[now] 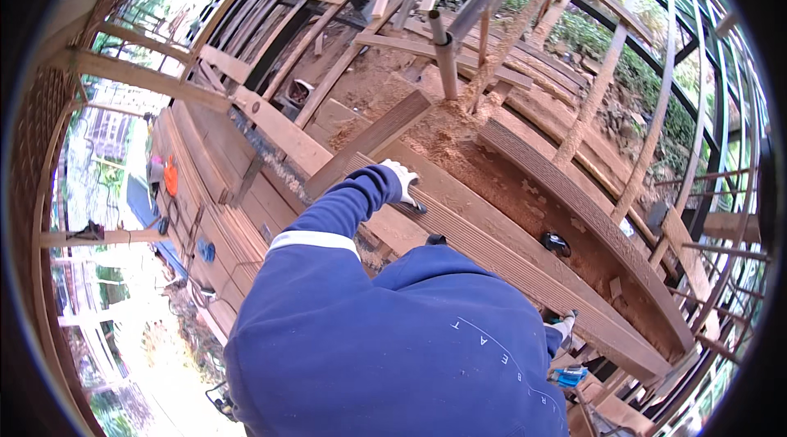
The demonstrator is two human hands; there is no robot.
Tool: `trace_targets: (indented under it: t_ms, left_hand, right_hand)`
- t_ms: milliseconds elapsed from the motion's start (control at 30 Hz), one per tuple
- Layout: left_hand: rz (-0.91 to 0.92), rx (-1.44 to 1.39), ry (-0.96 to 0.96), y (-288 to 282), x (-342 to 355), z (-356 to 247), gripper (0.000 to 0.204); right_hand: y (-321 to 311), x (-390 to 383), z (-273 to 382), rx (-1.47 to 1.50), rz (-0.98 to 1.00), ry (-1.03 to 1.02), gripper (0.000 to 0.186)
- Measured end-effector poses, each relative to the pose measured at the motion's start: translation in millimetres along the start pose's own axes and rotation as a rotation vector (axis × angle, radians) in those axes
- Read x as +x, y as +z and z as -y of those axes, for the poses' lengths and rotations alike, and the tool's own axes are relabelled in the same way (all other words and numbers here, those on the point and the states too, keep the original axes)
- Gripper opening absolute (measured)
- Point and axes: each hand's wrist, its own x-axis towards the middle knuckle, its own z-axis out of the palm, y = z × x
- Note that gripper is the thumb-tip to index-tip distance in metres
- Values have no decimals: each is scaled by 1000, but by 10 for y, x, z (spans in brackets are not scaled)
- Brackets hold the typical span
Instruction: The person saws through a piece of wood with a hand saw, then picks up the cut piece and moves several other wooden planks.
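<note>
A long brown ribbed board (484, 247) lies slantwise in front of me, from upper left to lower right. My left hand (402, 183), in a white glove with dark fingertips, grips it across the top near its far end. Farther along to the right, my right hand (564, 325), also gloved, holds the board's near edge; the sleeve and my body partly hide its fingers. Beyond the board runs a wider brown plank (508, 228). A short ribbed offcut (369, 142) lies crosswise at the board's upper end.
A curved ribbed beam (590, 216) bounds a sawdust-covered strip holding a black, rounded object (556, 243). A metal post (445, 68) stands ahead. Stacked planks (193, 166) lie left, near an orange item (170, 176). A blue object (570, 375) sits below my right hand.
</note>
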Motion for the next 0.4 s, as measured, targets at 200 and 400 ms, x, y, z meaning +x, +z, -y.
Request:
trace_targets:
  t_ms: [200, 400]
  left_hand:
    - [-180, -117, 21, 228, -211, 0, 88]
    - [-1212, -437, -614, 692, 252, 1279, 55]
  right_hand:
    - [135, -303, 65, -183, -115, 0, 40]
    - [381, -214, -4, -225, -184, 14, 41]
